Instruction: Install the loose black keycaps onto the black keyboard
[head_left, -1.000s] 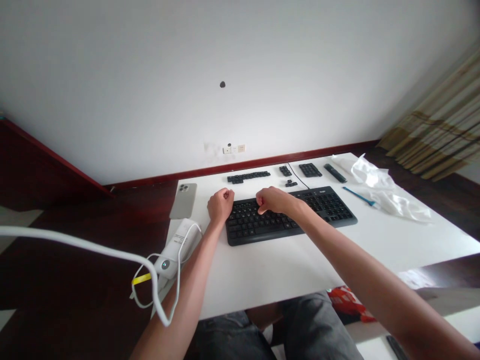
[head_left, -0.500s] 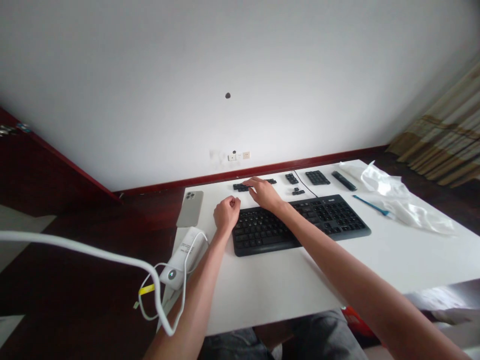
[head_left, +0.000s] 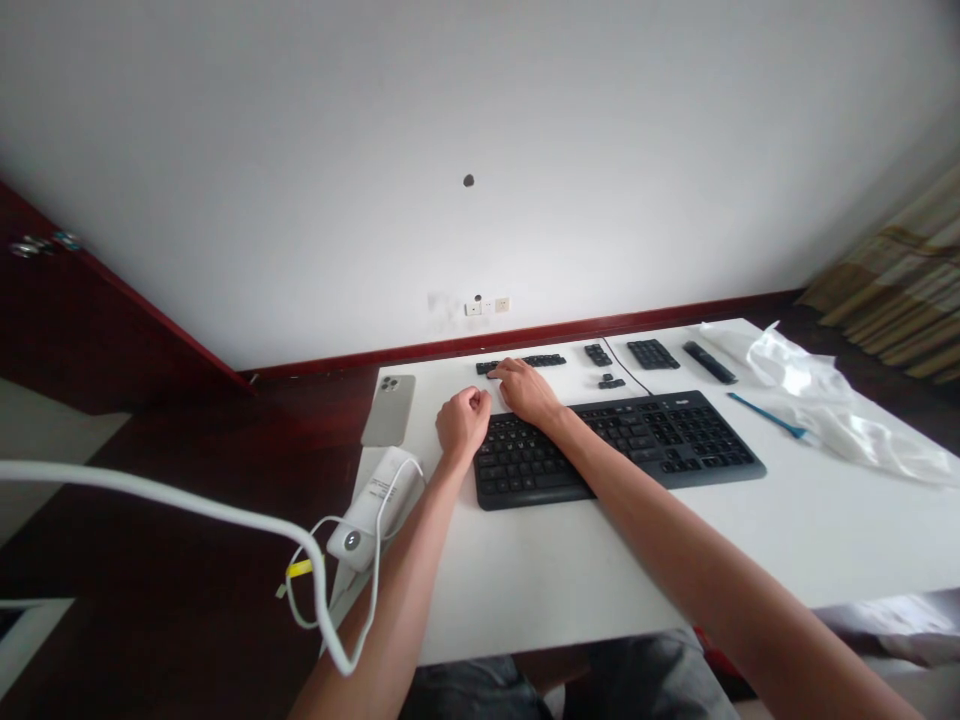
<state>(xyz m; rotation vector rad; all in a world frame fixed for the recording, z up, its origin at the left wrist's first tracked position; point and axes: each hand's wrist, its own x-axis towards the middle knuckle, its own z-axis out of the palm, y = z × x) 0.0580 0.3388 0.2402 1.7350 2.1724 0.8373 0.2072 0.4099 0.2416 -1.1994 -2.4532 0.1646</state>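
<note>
Keyboard (head_left: 619, 445), black, 1: flat on the white desk (head_left: 540, 590), centre to right of centre in the frame, cord running from its far edge toward the wall.

Left hand (head_left: 463, 424), 1: at the near-left corner of the long row of loose keycaps, just beside the keyboard's left end; fingers curled closed; whether anything is inside cannot be told.

Right hand (head_left: 526, 392), 1: over the keyboard's far-left edge, fingers reaching to the long row of loose keycaps (head_left: 544, 360), black, near the middle of the frame; whether they pinch a key cannot be told.

Further loose keycaps, black: 1 small block (head_left: 598, 355) and 1 smaller cluster (head_left: 610, 382), right of the row; 1 larger block (head_left: 653, 354), farther right.

Remote control (head_left: 709, 362), dark, 1: right of the larger block. Brush (head_left: 769, 415), blue, 1: its right end by the crumpled clear plastic (head_left: 806, 375), right side of the frame.

Phone (head_left: 388, 410), pale, camera side up, 1: left part of the desk. White device (head_left: 375, 505), 1: below the phone, with a white cable (head_left: 150, 487) looping in from the left edge.
</note>
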